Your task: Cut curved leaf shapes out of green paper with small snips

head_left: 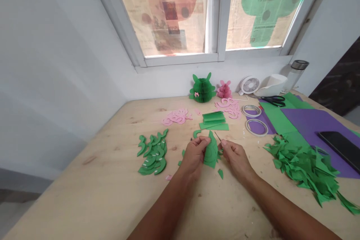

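My left hand pinches a piece of green paper upright between thumb and fingers; curved lines are drawn on it. Just right of the paper, my right hand is closed around a thin pointed blade, whose handle is hidden in the fingers. The blade's tip is close to the paper's right edge; I cannot tell whether they touch. Below lies a small green scrap. A curved green cutout lies behind my left hand, and more green bits show partly beneath both hands.
Left are stacked green cutouts; behind, pink cutouts and folded green paper. A green paper figure stands by the wall. Right are tape rolls, black scissors, green scraps and a phone.
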